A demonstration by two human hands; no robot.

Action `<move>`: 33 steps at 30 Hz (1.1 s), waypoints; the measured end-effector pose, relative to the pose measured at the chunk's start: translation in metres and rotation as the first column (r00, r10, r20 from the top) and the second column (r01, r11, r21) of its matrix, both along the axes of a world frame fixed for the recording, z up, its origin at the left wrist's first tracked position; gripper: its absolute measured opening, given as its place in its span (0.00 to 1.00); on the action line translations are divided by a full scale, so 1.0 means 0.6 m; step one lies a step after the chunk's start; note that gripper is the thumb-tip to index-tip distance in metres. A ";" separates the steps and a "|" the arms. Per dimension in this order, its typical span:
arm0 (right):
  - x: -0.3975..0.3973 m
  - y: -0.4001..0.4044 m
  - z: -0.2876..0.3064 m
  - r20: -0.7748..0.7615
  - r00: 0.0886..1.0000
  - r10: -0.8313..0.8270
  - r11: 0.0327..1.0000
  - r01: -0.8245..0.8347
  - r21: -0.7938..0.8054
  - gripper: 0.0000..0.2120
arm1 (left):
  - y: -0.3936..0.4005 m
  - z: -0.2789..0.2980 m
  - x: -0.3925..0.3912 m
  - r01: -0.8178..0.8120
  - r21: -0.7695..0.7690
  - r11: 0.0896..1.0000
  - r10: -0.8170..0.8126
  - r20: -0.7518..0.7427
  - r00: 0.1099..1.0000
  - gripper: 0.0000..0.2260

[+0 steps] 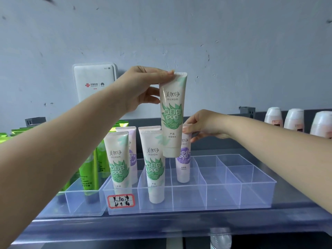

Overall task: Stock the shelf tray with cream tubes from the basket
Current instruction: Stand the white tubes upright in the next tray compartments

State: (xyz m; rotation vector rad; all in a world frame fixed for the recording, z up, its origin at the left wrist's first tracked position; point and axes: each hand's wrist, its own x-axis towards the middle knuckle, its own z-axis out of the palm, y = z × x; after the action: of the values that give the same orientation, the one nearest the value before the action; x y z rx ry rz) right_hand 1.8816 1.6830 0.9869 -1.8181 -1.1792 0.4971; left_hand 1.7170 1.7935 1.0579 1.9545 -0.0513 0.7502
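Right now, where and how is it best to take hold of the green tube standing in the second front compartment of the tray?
Pinch the green tube at its flat crimped top end, coming from above. It stands upright on its cap, and the tray walls enclose its lower half.

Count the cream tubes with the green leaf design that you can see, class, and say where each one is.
3. One is held above the tray by the left hand; two stand in the tray's front compartments, far left and next along. Others may be hidden behind.

left hand [142, 87] pinching a green tube [172, 112] above the tray [251, 196], right hand [201, 125] gripping a purple tube [183, 164] standing in it
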 end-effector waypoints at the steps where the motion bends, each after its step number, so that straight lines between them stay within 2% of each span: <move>1: 0.000 -0.002 0.000 0.021 1.000 0.000 1.000 0.001 -0.006 0.04 | -0.002 -0.001 -0.001 -0.005 -0.007 1.000 0.005 0.002 1.000 0.07; 7: 0.002 -0.032 0.012 0.109 0.991 -0.081 0.996 0.077 0.039 0.12 | -0.032 -0.012 0.000 -0.036 -0.056 0.998 0.038 0.022 0.999 0.06; 11: 0.013 -0.086 0.028 0.185 0.958 -0.217 0.975 0.206 0.077 0.08 | -0.052 -0.030 0.007 -0.084 -0.021 0.996 0.084 0.005 0.996 0.04; 17: 0.024 -0.165 0.015 0.196 0.918 -0.345 0.938 0.334 0.089 0.03 | -0.077 -0.070 0.028 -0.179 0.176 0.968 0.197 -0.092 0.976 0.06; 20: 0.018 -0.181 0.002 0.269 0.890 -0.368 0.929 0.361 0.078 0.03 | -0.081 -0.087 0.036 -0.212 0.329 0.920 0.271 -0.145 0.952 0.08; 24: 0.005 -0.191 -0.004 0.518 0.794 -0.317 0.921 0.389 -0.033 0.03 | -0.083 -0.095 0.034 -0.230 0.556 0.798 0.359 -0.133 0.924 0.07; 28: -0.020 -0.197 -0.008 0.767 0.614 -0.186 0.871 0.465 -0.161 0.03 | -0.087 -0.094 0.029 -0.205 0.637 0.743 0.378 -0.147 0.914 0.06; 31: -0.038 -0.203 -0.009 0.862 0.496 -0.103 0.831 0.519 -0.200 0.05 | -0.088 -0.086 0.020 -0.171 0.697 0.696 0.386 -0.162 0.908 0.05; 33: -0.044 -0.206 -0.009 0.891 0.448 -0.070 0.820 0.534 -0.205 0.04 | -0.088 -0.080 0.014 -0.127 0.767 0.629 0.408 -0.187 0.893 0.04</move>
State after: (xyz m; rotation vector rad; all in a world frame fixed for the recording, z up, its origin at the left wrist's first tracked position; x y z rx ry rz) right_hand 1.8554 1.5596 0.9814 -2.8106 -1.3381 -0.5244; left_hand 1.7251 1.7409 1.0099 2.9264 0.1967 0.6022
